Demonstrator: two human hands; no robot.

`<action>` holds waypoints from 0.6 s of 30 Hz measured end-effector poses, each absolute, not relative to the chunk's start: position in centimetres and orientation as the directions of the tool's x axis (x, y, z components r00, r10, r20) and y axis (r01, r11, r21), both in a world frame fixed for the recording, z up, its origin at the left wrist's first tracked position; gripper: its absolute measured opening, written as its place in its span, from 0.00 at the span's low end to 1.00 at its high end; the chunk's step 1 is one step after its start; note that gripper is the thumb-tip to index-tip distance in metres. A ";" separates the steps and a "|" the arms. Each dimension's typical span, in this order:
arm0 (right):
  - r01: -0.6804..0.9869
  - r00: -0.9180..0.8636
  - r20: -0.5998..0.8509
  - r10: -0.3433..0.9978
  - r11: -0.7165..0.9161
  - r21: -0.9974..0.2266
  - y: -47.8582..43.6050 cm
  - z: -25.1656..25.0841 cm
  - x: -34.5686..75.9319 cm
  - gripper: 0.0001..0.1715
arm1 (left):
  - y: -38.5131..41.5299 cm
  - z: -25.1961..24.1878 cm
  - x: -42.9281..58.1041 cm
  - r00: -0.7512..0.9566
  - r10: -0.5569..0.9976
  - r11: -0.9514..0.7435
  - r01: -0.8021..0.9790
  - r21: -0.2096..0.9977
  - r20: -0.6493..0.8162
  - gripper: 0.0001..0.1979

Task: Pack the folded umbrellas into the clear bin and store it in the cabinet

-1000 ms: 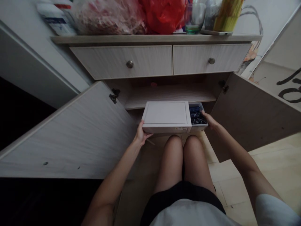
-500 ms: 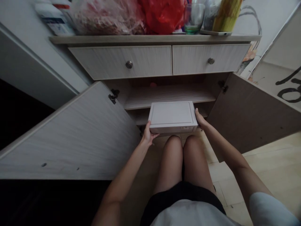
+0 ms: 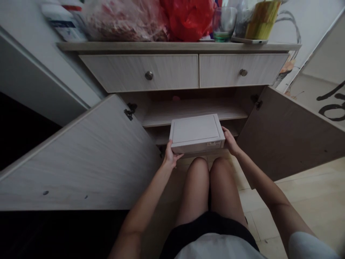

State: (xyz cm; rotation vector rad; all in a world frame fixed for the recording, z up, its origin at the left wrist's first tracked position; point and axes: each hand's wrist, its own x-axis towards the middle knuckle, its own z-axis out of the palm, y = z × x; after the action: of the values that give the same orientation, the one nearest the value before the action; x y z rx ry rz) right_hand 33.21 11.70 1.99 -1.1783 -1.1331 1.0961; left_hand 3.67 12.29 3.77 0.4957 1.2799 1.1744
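A white rectangular box [image 3: 195, 130] with a small label on its front side is held in front of the open cabinet, just beyond my knees. My left hand [image 3: 170, 154] grips its left front corner, thumb at the side and fingers underneath. At the right side, my right hand [image 3: 230, 140] is closed on the box, with some of its fingers hidden. The box tilts slightly, its right end a little higher. Behind it lies the cabinet's upper shelf [image 3: 172, 110], with a small reddish thing [image 3: 176, 98] at the back.
Cabinet doors stand open at left [image 3: 88, 158] and right [image 3: 291, 133]. Two closed drawers [image 3: 140, 73] are above. The cabinet top carries white bottles [image 3: 66, 27], a clear bag [image 3: 121, 21], a red bag [image 3: 188, 19], a glass [image 3: 224, 23] and a yellow container [image 3: 261, 21].
The box has turned slightly and tilted, its right end shifting a little left. My right hand has moved with it along the right side. My left hand keeps its hold.
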 end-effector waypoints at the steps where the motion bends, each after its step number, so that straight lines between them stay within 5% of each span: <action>1: 0.033 0.127 0.131 0.983 0.128 -0.991 11.5 1.6 33.0 0.56 | 12.5 3.8 3.7 -0.149 0.873 0.381 -0.386 0.840 -0.465 0.27; 9: 0.186 0.208 0.307 0.929 0.270 -0.945 16.5 2.2 32.5 0.57 | 18.0 5.2 4.5 -0.161 0.911 0.307 -0.351 0.884 -0.380 0.30; 18: 0.143 0.219 0.229 0.948 0.201 -0.969 23.6 3.8 33.9 0.54 | 23.7 6.5 6.2 -0.167 0.918 0.305 -0.288 0.908 -0.361 0.36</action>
State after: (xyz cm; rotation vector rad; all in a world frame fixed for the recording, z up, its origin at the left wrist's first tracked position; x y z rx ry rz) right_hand 33.87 23.60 3.83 -1.2328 -1.2131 0.8177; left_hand 6.17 23.71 6.48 0.6553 1.3102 1.2116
